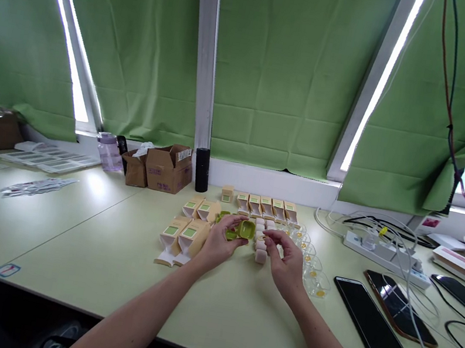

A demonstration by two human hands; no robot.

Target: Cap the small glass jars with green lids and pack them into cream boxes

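Note:
My left hand (220, 240) is closed around a small green square container (246, 230), its hollow side facing me. More green pieces (231, 235) show just behind those fingers. My right hand (287, 264) pinches a tiny pale yellowish piece (265, 237), too small to name, just right of the container. Beneath and between the hands stand rows of pale pink cubes (260, 256). Clear plastic cups with yellow spots (315, 284) line up to the right of my right hand. Beige cartons with green windows (192, 238) lie with flaps open, left of my left hand.
More beige cartons (266, 207) stand at the back. A black cylinder (201, 170) and a brown cardboard box (169, 169) are near the wall. To the right lie a phone (374, 322), a second phone (399, 309), cables and a white power strip (383, 260).

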